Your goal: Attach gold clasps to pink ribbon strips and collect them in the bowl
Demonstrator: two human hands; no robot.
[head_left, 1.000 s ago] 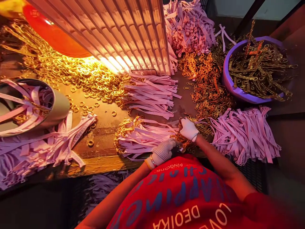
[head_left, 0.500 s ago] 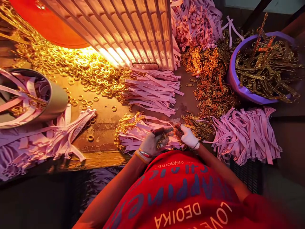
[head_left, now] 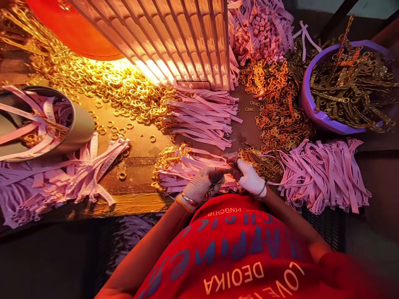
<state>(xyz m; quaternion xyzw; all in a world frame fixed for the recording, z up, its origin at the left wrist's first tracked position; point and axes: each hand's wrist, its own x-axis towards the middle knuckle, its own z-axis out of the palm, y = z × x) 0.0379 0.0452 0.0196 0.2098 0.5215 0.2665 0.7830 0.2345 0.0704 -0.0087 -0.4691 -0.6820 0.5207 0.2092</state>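
Far left there's a tub (head_left: 81, 128) stuffed with pink straps (head_left: 48, 106), next to loose gold rings (head_left: 121, 93) heaped near the glow, probably where they're easiest to see. Then the ringed strap bundle (head_left: 181, 176), ring ends mostly facing left, I guess to stop tangles. It's right at the hands: the gloved left hand (head_left: 198, 185) is curled, looks like it's cupping some gold bits (head_left: 215, 190), and its fingertips meet the right hand (head_left: 252, 179), fingers bent in like a pinch, but I can't tell on what. Figure-eight links (head_left: 262, 164) sit just beside, handy, then more straps (head_left: 324, 176) and a purple basin (head_left: 307, 99) keeping twisted metal strips (head_left: 352, 91) corralled
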